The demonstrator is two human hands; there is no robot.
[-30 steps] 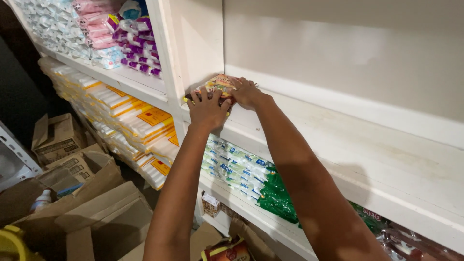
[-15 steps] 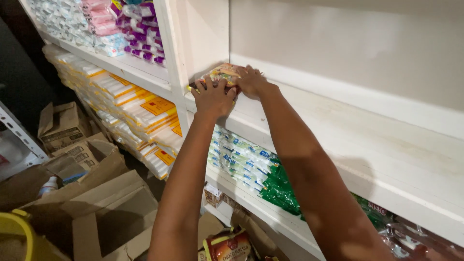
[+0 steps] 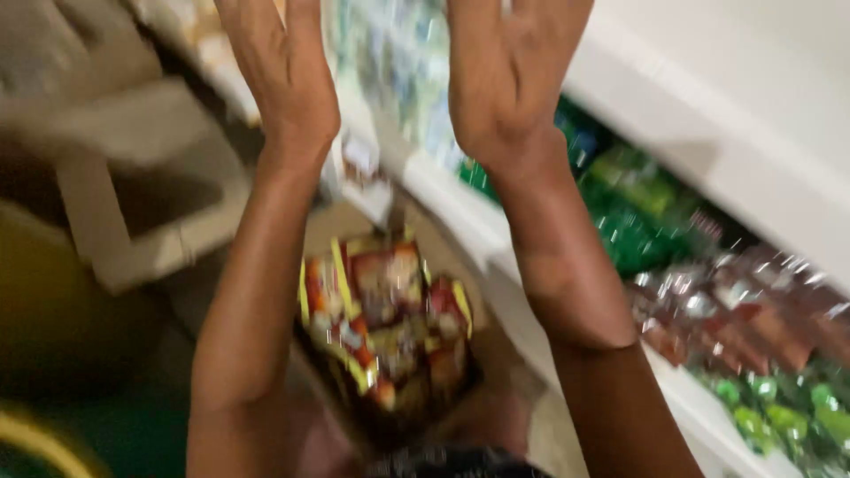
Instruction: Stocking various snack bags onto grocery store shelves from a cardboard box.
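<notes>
We see a blurred view, tilted down along both forearms. Our left hand (image 3: 283, 80) and right hand (image 3: 509, 75) are raised side by side at the top of the view, backs toward the camera, palms flat and open, well apart from each other. Neither hand holds anything; the fingertips run past the top edge, so we cannot tell what they touch up there, if anything.

Below, between our two forearms, sits a cluster of small packets (image 3: 385, 319) — red and brown faces with yellow edges, packed upright in what looks like an open brown carton (image 3: 509, 376) on the floor. The packets lie well below the hands and are not touched by either one. The blur keeps us from counting them.

To the right, a white shelf edge (image 3: 496, 239) runs diagonally from the top centre down to the lower right corner. Under it we make out green packets (image 3: 633, 217), then shiny reddish-brown packets (image 3: 753, 310) further right, and more bright green ones (image 3: 779, 412) near the lower right. Behind our right hand, pale blue-and-white packets (image 3: 403, 62) sit on the same level, only smeared colour at this sharpness. Above the shelf edge, a bare white panel (image 3: 753, 88) fills the upper right.

To the left, behind our left forearm, lie flattened beige cardboard pieces (image 3: 150, 186) — their outlines soft. A yellow curved rim (image 3: 35, 438) shows at the lower left corner, over a dark green patch.
</notes>
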